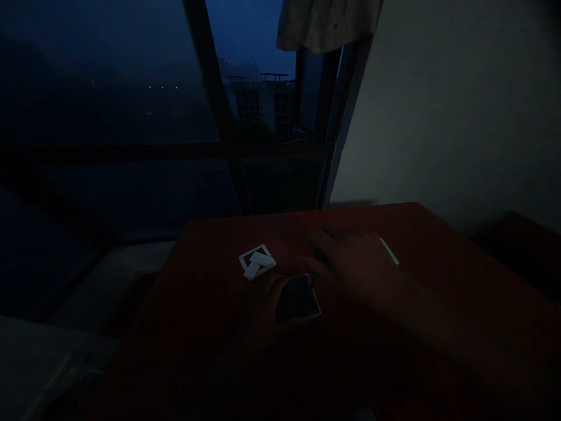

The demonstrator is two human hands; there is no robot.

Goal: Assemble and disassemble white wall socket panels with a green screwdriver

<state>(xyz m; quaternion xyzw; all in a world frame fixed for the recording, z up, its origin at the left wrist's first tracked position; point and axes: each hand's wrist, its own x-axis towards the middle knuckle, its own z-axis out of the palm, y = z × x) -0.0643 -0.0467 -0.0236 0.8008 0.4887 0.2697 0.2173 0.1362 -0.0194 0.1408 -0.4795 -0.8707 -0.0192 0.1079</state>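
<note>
In the dim light, my left hand curls round the left and lower edges of a square wall-switch-like panel, dark inside with a pale rim. My right hand, blurred by motion, closes on what looks like a screwdriver with a dark green handle. Its thin tip reaches the panel's upper right edge. Beyond my left hand lies a white square frame, with two white rectangular pieces crossed over it. A white strip-like edge shows just past my right hand, which partly hides it.
The reddish-brown table extends to a far edge below a dark window. A pale wall rises at the right, and a cloth hangs at the top of the window. Much of the near tabletop is in deep shadow.
</note>
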